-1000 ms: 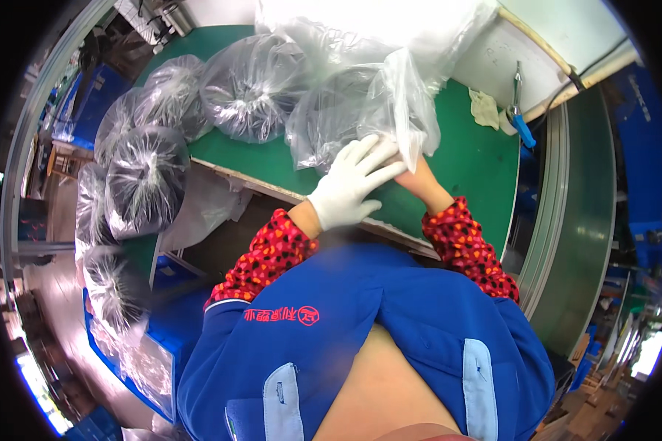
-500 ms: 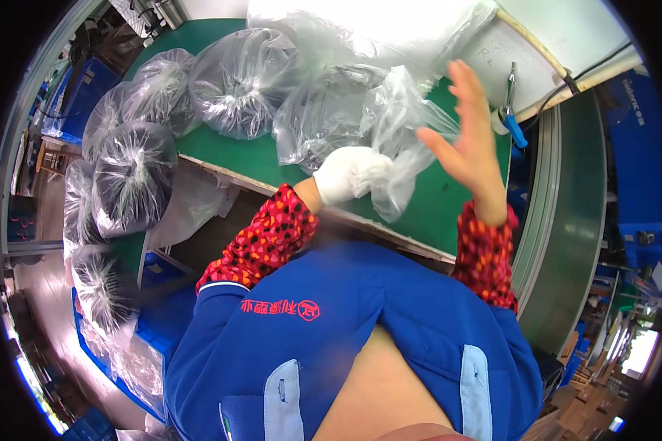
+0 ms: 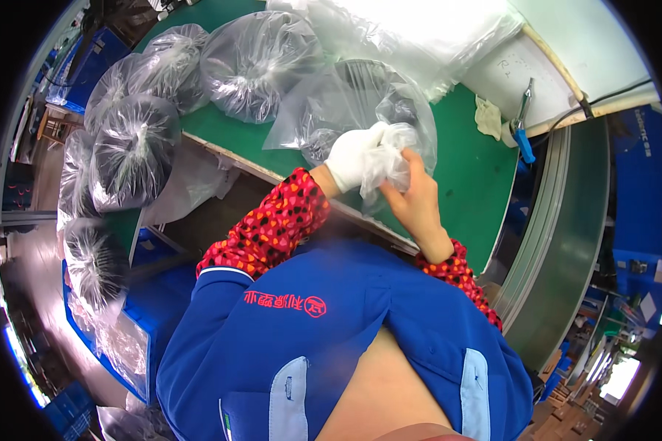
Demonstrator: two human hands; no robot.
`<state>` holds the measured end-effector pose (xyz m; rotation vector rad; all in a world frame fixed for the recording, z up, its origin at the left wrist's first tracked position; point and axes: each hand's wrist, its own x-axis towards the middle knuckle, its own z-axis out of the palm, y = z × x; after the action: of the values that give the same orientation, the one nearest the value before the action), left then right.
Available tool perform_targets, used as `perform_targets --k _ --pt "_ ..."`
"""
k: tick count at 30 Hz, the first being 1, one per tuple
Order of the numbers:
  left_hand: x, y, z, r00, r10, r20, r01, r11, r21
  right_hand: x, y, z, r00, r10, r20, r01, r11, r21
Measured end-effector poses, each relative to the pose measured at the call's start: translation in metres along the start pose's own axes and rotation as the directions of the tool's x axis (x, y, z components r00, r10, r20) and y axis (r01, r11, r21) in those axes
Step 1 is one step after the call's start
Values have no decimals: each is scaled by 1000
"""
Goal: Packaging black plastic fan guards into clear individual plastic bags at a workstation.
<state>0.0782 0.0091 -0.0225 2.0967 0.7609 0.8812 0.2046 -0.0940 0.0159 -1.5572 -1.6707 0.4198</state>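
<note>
A clear plastic bag with something dark inside lies on the green tabletop in front of me. My left hand, in a white glove, is closed on the bag's gathered neck. My bare right hand meets it from the right, with fingers and thumb closed round the same bunched plastic. The bag's contents show only as dark curved shapes through the film.
Behind it lies a pile of clear plastic sheeting. Filled, gathered bags line the left side. A blue-handled tool and a crumpled whitish cloth are at the right. A blue bin stands lower left.
My right hand has come down and left from its raised, open position and closed on the bag's neck. The loose plastic is now bunched between both hands.
</note>
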Motion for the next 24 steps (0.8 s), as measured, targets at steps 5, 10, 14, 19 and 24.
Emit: perform_targets --k 5,10,14,19,24 --pt "-22 21 -13 970 -126 -209 93 983 -161 36 -7 -6 977 -156 -146 151 988 -46" --pt "-58 13 -38 988 75 -135 -44 975 217 65 -15 22 955 -245 -166 239 970 -56" --pt "-73 10 -32 991 120 -56 -92 928 360 76 -6 73 950 -308 56 313 938 -148" --pt "-74 10 -46 897 375 -234 -291 900 324 97 -1 82 852 -366 373 481 829 -285" --pt "-79 9 -60 945 251 -211 -169 924 344 114 -5 91 705 -460 540 653 718 -240"
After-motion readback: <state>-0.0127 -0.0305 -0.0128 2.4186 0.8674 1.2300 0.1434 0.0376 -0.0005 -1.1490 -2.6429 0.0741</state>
